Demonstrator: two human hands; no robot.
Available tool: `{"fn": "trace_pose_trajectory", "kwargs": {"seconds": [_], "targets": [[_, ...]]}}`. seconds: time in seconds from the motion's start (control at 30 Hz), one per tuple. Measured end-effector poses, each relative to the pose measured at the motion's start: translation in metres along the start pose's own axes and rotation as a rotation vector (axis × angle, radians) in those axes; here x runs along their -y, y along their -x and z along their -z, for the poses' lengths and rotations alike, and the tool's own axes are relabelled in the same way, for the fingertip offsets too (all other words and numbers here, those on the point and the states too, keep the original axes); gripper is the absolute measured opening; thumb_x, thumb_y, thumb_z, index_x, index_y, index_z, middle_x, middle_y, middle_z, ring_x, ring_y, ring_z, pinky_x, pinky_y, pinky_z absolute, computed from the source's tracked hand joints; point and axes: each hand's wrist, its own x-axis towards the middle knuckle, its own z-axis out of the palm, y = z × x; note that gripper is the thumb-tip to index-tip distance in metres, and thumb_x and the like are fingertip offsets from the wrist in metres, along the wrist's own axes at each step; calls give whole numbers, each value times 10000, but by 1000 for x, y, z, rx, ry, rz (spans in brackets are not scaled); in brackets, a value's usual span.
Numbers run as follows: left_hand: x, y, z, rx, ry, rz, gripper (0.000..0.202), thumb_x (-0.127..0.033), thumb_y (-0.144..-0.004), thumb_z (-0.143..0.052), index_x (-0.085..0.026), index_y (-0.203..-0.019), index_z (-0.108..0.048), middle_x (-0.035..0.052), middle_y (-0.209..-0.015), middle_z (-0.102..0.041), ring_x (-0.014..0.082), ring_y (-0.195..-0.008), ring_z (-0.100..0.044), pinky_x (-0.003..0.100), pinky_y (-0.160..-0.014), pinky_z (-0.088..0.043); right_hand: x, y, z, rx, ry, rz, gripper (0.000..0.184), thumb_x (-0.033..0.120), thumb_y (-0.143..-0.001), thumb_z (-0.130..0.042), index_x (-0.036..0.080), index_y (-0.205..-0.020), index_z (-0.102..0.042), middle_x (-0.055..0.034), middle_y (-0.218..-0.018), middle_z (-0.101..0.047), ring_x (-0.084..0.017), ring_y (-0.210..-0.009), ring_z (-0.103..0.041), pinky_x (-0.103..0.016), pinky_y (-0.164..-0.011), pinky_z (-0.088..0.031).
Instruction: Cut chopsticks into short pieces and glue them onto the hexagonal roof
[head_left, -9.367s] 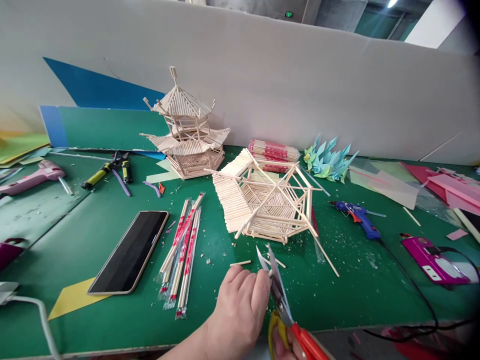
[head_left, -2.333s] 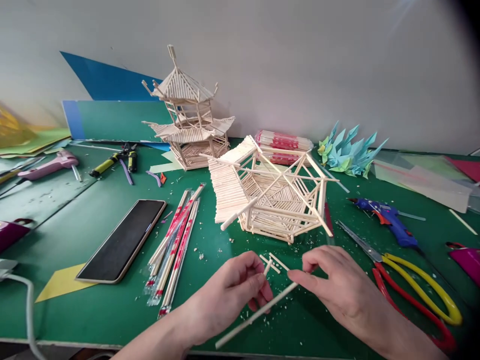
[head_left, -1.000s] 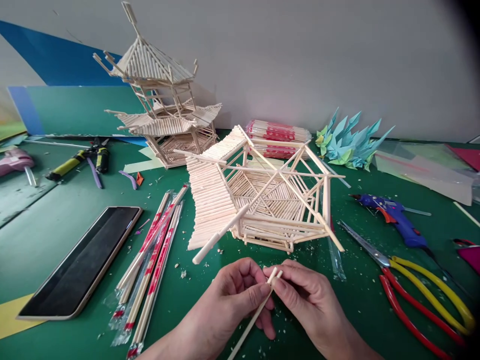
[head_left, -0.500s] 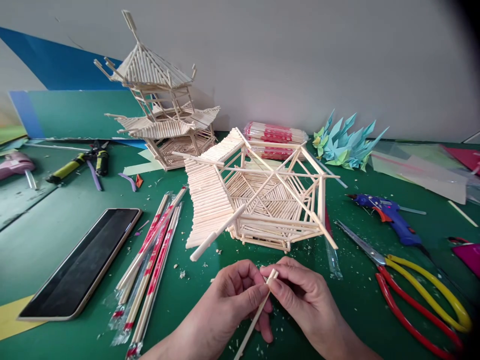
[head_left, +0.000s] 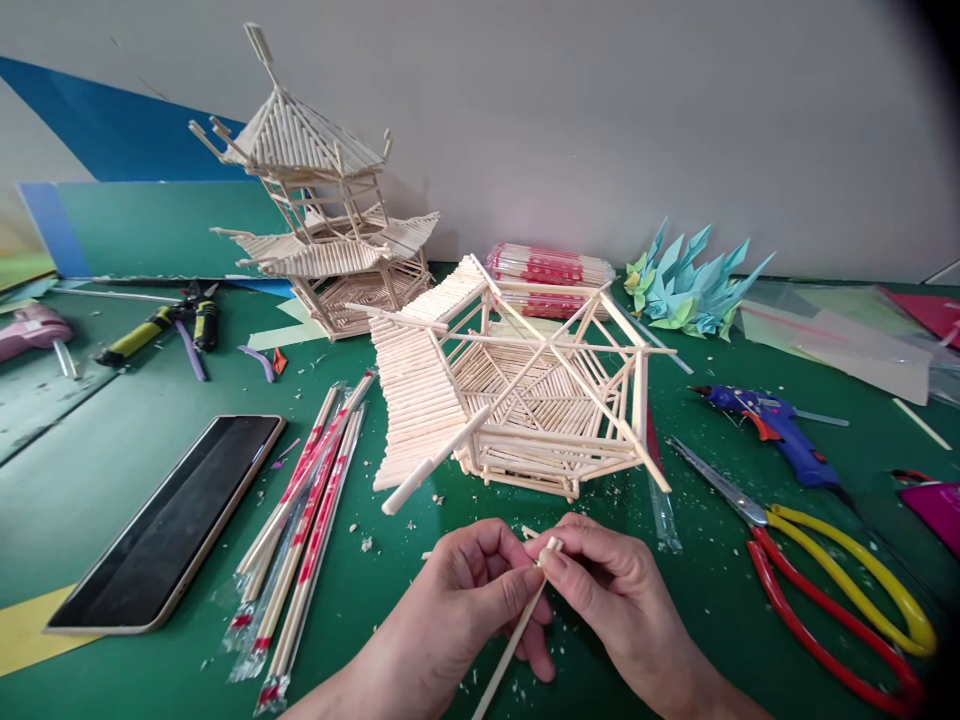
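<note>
My left hand [head_left: 469,590] and my right hand [head_left: 611,580] meet low in the middle of the view. Both are closed, pinching the upper end of a pale wooden chopstick [head_left: 508,657] between thumbs and fingers. It slants down to the left, past the bottom edge. Just beyond my fingertips stands a half-roofed pavilion model [head_left: 536,450] built of wooden sticks. Its left side carries rows of short sticks, while the right side is bare frame. A short stick piece shows behind my fingers.
Wrapped chopsticks [head_left: 300,540] and a phone [head_left: 169,525] lie at left. Scissors [head_left: 765,515] and a blue glue gun [head_left: 780,430] lie at right. Behind are a stick pagoda [head_left: 307,240], a chopstick bundle [head_left: 551,270], blue folded paper [head_left: 694,285] and pliers [head_left: 165,320].
My fingers have shifted slightly on the chopstick's upper end, and my right hand has moved a little to the right. The short stick piece behind my fingers now shows more clearly.
</note>
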Motion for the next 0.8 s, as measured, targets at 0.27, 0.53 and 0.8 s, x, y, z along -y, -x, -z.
{"fn": "trace_pose_trajectory", "kwargs": {"seconds": [0.27,0.53,0.8], "targets": [[4,6,1,46,83,93,238,-314,-849,-487,-114,-734,-545,85,-665,-664,135,-499,-626,218,-512,-405,-6,0,3,-74,-138,-52,139,272,-809,-586,204,-734,-681,31,-658,-573,-85,-616,-503,-188,-583,-416],[5,11,-3,-98,-98,65,270,-378,-732,-624,-117,-760,-565,-12,-559,-574,24,-383,-387,153,-384,-230,-7,2,3,-101,-131,-50,113,284,-805,-592,241,-753,-683,60,-620,-486,-54,-524,-375,-164,-512,-351],[-2,20,-1,-110,-681,-117,228,-315,-824,-455,-143,-733,-571,-19,-555,-510,83,-482,-414,185,-449,-307,-1,7,11,22,50,17,129,289,-831,-530,236,-852,-645,14,-751,-522,-93,-616,-453,-201,-549,-386]]}}
